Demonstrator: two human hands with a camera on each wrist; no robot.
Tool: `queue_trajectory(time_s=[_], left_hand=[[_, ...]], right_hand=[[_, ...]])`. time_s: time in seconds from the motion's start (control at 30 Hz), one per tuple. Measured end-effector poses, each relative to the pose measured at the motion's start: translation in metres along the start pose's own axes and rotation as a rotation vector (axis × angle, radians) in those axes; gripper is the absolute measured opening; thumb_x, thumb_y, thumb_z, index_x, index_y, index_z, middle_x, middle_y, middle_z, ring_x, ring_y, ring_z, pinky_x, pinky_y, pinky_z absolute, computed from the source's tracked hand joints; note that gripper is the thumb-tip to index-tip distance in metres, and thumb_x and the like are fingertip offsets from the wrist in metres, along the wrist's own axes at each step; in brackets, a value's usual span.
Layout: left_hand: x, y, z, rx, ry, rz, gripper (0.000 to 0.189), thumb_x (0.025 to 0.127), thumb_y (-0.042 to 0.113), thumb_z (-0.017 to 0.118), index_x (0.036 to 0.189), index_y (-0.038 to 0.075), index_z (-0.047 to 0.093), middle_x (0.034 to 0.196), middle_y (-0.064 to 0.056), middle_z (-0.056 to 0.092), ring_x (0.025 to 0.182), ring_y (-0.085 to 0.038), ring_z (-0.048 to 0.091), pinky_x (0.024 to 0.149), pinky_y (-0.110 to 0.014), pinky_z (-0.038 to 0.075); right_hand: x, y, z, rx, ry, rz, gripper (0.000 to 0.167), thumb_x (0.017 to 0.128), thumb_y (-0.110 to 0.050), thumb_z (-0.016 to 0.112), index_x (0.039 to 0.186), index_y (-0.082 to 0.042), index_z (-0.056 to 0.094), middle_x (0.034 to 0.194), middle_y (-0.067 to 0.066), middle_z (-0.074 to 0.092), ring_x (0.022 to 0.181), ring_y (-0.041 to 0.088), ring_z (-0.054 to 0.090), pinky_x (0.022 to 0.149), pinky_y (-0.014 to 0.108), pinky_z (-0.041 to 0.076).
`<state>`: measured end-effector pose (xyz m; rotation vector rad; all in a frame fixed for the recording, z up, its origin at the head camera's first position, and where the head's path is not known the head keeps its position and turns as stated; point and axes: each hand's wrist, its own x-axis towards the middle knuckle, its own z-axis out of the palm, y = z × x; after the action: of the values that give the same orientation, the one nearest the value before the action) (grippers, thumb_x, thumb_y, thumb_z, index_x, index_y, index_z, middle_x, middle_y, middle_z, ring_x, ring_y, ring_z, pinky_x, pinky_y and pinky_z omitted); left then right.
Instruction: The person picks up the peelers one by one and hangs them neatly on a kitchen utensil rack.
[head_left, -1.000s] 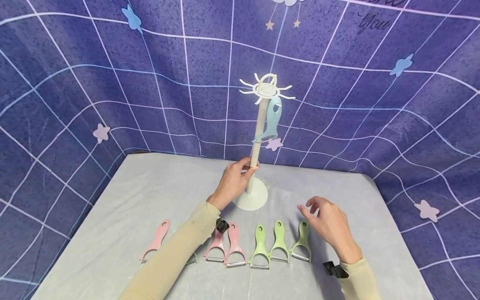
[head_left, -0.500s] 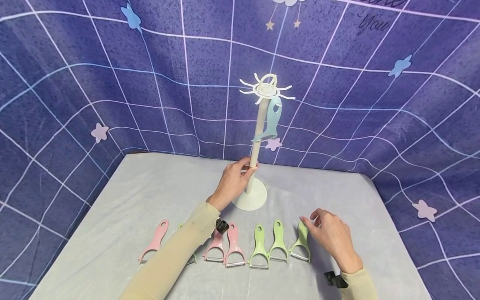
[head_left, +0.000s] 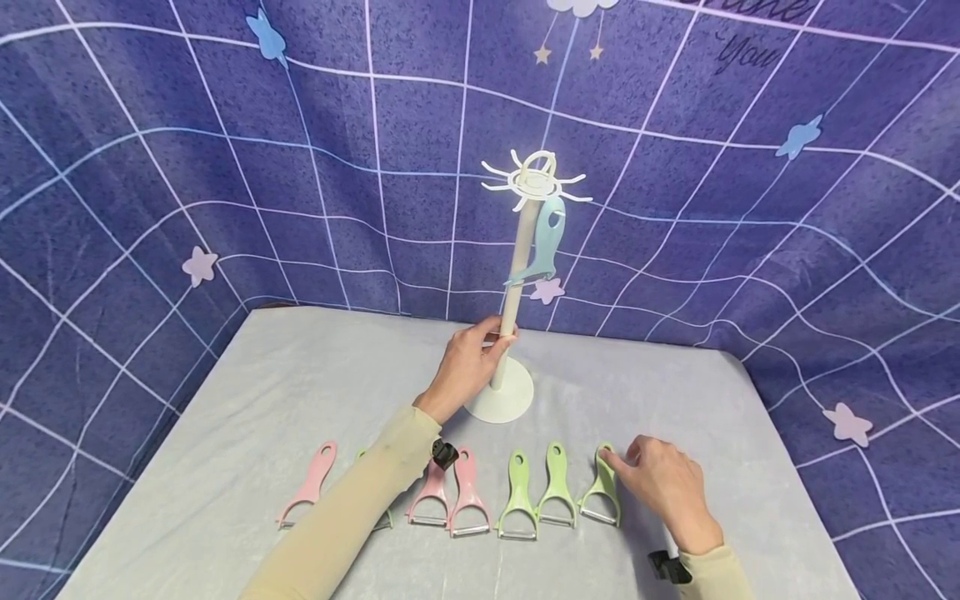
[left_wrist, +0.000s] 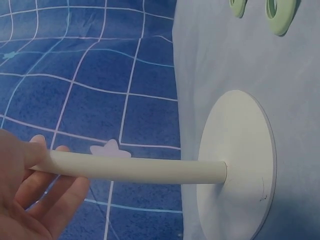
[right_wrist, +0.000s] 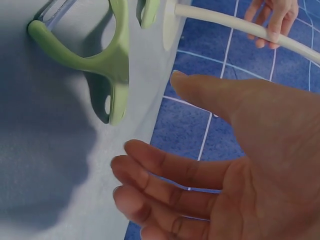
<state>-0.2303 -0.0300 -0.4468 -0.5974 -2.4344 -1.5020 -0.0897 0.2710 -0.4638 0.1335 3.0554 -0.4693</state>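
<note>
In the head view a white stand (head_left: pixel 501 402) with a ring of curved hooks (head_left: pixel 534 182) on top stands upright mid-table. A light blue peeler (head_left: pixel 549 237) hangs by its handle hole from one hook. My left hand (head_left: pixel 465 371) grips the pole (left_wrist: pixel 145 169) between thumb and fingers, above the round base. Bent but parted, the fingers of my right hand (head_left: pixel 666 485) hold nothing. It hovers beside the handle of the rightmost green peeler (head_left: pixel 602 483). In the right wrist view, thumb and fingertips are apart from that peeler (right_wrist: pixel 112 62).
Along the front of the grey-covered table (head_left: pixel 645 383) lie more peelers: two green ones, (head_left: pixel 519 492) nearest the middle, and pink ones (head_left: pixel 467 487) further left. My left forearm (head_left: pixel 352 508) partly covers some of them. A patterned blue cloth (head_left: pixel 315 167) rises behind.
My right hand has moved down and slightly toward me, to beside the rightmost green peeler's handle. The left hand keeps its hold on the pole.
</note>
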Motion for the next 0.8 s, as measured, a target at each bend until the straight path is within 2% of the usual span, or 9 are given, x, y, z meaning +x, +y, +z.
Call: queue_trajectory(time_s=[0.13,0.33,0.53,0.8], left_hand=[[0.0,-0.001,0.001,0.003,0.004,0.0,0.015,0.106,0.024,0.071,0.118,0.015,0.075,0.114,-0.006,0.08,0.11,-0.023,0.077,0.093,-0.034,0.065],[0.001,-0.001,0.001,0.004,0.007,0.005,0.016,0.106,0.023,0.071,0.118,0.015,0.075,0.114,-0.006,0.08,0.11,-0.023,0.077,0.093,-0.035,0.065],[0.002,-0.002,0.001,-0.001,0.0,0.005,0.016,0.106,0.025,0.07,0.118,0.015,0.074,0.114,-0.006,0.08,0.111,-0.022,0.077,0.094,-0.033,0.064],[0.002,-0.003,0.001,0.004,-0.002,0.003,0.015,0.106,0.024,0.07,0.118,0.016,0.074,0.113,-0.005,0.079,0.111,-0.022,0.076,0.094,-0.034,0.064]], right_hand=[[0.0,-0.001,0.002,-0.024,-0.041,0.01,0.046,0.094,-0.059,0.076,0.08,-0.016,0.073,0.079,0.007,0.073,0.067,0.024,0.065,0.056,0.049,0.051],[0.0,-0.003,0.008,-0.034,-0.09,0.017,0.052,0.094,-0.065,0.072,0.071,-0.018,0.068,0.07,0.003,0.066,0.064,0.022,0.06,0.054,0.047,0.048],[-0.001,-0.005,0.013,-0.023,-0.102,0.017,0.055,0.096,-0.066,0.07,0.066,-0.02,0.063,0.065,0.0,0.058,0.061,0.021,0.055,0.052,0.043,0.045],[0.0,-0.006,0.017,-0.015,-0.095,0.015,0.053,0.096,-0.064,0.071,0.068,-0.019,0.066,0.066,0.001,0.061,0.061,0.021,0.057,0.052,0.043,0.046]])
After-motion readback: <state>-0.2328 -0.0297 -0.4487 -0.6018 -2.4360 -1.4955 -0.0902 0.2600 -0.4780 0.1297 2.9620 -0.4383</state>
